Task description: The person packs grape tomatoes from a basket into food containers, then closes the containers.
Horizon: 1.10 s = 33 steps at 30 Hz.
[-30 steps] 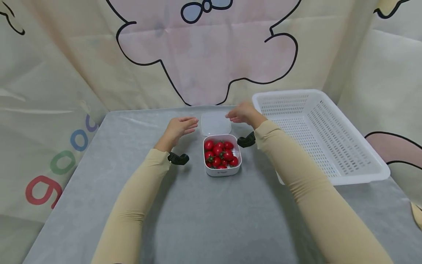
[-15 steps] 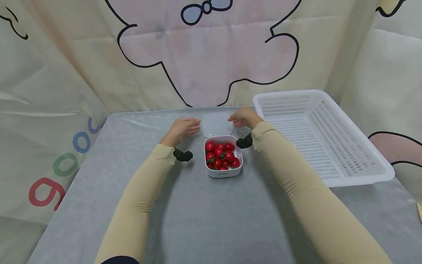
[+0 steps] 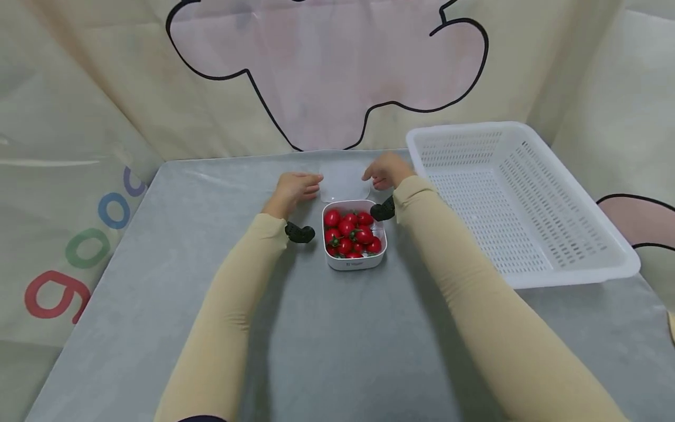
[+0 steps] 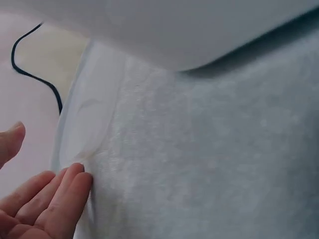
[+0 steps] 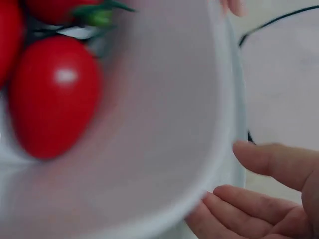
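A clear, flat, rounded-square lid (image 3: 344, 184) lies on the table just behind a white box (image 3: 354, 265) holding several red cherry tomatoes (image 3: 346, 228). At the lid's left edge is my left hand (image 3: 295, 191), its fingers straight and together; in the left wrist view the fingertips (image 4: 82, 181) meet or nearly meet that edge. My right hand (image 3: 389, 171) is at the opposite edge, index finger pointing down to it. The right wrist view has its thumb (image 5: 269, 160) apart from the extended fingers, partly behind the box wall. Whether either hand touches the lid is unclear.
A large white perforated basket (image 3: 575, 274) stands at the right, close to my right forearm. Grey cloth (image 3: 327, 340) covers the table. A printed curtain (image 3: 316, 76) hangs behind the table's back edge.
Both hands have closed in slightly on the lid's sides, and the right index finger has bent down toward its edge. The head view has tilted a little downward. Box and lid stay put.
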Available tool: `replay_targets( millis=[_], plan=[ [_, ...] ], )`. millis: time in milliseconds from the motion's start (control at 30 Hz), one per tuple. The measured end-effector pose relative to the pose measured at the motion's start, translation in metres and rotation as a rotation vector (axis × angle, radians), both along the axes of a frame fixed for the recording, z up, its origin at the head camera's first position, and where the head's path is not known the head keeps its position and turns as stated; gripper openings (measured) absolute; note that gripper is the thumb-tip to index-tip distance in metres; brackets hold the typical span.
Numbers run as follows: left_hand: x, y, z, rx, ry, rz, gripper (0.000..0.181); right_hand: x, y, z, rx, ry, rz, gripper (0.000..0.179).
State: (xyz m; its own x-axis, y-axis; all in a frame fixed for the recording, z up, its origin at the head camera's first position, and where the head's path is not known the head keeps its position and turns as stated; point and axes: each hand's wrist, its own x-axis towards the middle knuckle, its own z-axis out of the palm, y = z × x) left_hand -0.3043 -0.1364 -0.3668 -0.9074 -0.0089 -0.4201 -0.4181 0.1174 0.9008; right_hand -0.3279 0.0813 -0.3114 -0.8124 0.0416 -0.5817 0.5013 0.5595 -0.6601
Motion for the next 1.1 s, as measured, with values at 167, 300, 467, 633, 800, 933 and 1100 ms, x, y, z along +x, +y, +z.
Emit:
replay_targets(
  millis=[167, 300, 467, 633, 800, 933, 1100],
  plan=[
    [0.004, 0.005, -0.011, -0.049, -0.046, -0.028, 0.046, 0.008, 0.003, -0.013, -0.029, -0.005, -0.041, 0.044],
    [0.008, 0.007, -0.021, 0.028, -0.053, 0.005, 0.045, 0.01, 0.002, -0.029, -0.075, 0.016, -0.105, 0.039],
    [0.01, 0.007, -0.025, 0.09, -0.047, 0.073, 0.041, 0.005, 0.0, -0.04, -0.128, 0.032, -0.167, 0.038],
    [0.009, 0.009, -0.024, 0.072, -0.043, 0.118, 0.038, 0.003, 0.0, -0.039, -0.089, 0.052, -0.178, 0.037],
    [0.01, 0.011, -0.021, 0.096, -0.006, 0.163, 0.035, 0.007, 0.001, -0.032, -0.038, 0.106, -0.194, 0.04],
    [0.013, 0.011, -0.017, 0.1, 0.004, 0.182, 0.033, 0.014, 0.001, -0.025, -0.148, 0.115, -0.243, 0.043],
    [0.014, 0.005, -0.009, 0.164, 0.013, 0.214, 0.035, 0.021, -0.001, -0.015, -0.241, 0.109, -0.255, 0.045]
  ],
)
